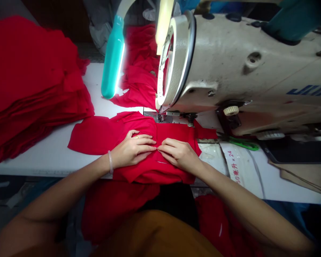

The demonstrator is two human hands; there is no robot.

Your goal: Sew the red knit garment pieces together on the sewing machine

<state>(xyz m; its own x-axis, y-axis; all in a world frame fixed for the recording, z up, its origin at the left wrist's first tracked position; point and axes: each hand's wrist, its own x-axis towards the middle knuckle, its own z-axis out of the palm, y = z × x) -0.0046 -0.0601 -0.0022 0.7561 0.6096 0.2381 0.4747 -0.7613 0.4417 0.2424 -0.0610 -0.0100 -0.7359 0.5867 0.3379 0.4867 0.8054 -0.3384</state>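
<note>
A red fabric piece [96, 135] lies across the sewing machine bed, with a seam line running down its middle. My left hand [133, 148], with a pale bangle at its wrist and a ring, rests palm down on the cloth left of that seam, thumb and forefinger closed together on it. From the other side, my right hand [178, 153] pinches the same cloth, its fingertips nearly meeting the left ones. Just beyond both hands sits the presser foot [160, 117] of the sewing machine [230, 67]; the fabric's far edge lies close to it.
A tall stack of red fabric [34, 82] stands at left. A lit teal lamp [112, 60] hangs near the machine head, with more red cloth [139, 67] behind. Green-handled snips [243, 143] and a dark phone [296, 150] lie at right. Red cloth [117, 210] hangs below the table edge.
</note>
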